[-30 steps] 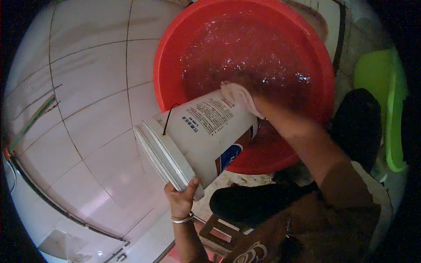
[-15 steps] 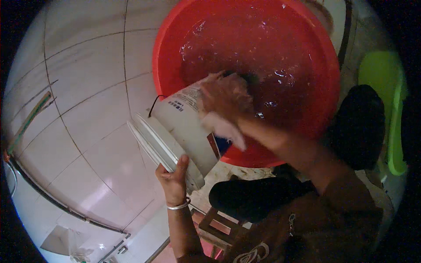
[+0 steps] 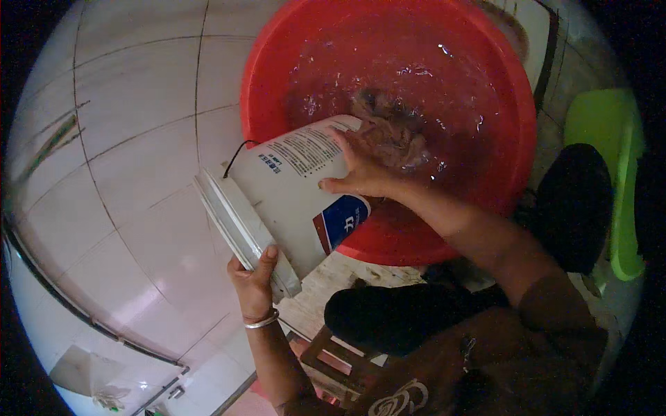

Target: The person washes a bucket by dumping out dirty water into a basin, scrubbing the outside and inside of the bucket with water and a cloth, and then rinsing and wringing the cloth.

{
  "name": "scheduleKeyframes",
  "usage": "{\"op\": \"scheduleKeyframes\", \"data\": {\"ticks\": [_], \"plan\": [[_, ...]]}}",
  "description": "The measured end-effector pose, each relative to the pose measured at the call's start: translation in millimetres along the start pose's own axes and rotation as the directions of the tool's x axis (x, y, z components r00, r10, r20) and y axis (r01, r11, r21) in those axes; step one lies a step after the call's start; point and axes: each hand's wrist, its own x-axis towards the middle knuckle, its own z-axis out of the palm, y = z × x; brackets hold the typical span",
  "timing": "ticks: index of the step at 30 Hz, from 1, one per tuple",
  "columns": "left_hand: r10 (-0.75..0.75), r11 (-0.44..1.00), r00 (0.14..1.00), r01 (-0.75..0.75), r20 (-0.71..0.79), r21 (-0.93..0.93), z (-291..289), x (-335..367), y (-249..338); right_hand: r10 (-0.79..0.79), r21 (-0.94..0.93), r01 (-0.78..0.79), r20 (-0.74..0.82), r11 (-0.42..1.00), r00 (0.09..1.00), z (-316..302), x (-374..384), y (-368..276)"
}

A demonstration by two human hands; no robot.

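Note:
A white plastic bucket (image 3: pixel 284 173) with a dark blue and red label panel lies tilted on its side, its base over a red tub (image 3: pixel 255 90). My left hand (image 3: pixel 254 277), with a bangle at the wrist, is closed on the bucket's rim, thumb on top. At the base end my right hand (image 3: pixel 357 173) holds the bucket, thumb and fingers spread on its side; some fingers are hidden. Just past that hand, a brownish wet cloth (image 3: pixel 399 139) lies in the tub's water. A thin black wire handle (image 3: pixel 236 154) loops from the bucket near its rim.
Pale tiles (image 3: pixel 152 152) lie to the left, with a dark hose (image 3: pixel 76 312) along them. A bright green plastic piece (image 3: pixel 624 208) stands at right. Near my legs is a wooden stool (image 3: pixel 340 364). A clear plastic bag (image 3: pixel 107 388) shows at lower left.
My right hand held the cloth against the bucket; now the cloth is in the water and the hand is bare on the bucket. Bucket and left hand have shifted slightly left.

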Motion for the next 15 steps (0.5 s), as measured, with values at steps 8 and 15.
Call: {"op": "scheduleKeyframes", "data": {"ticks": [8,15], "plan": [[-0.002,1.000,1.000,0.002,-0.001,-0.012,2,-2,6,-0.026,-0.141,0.035,0.067,0.989,0.997,10,2,9],[-0.006,1.000,0.999,0.006,-0.035,-0.019,9,-1,3,0.005,-0.111,0.003,0.074,0.994,0.997,8,6,18]]}}
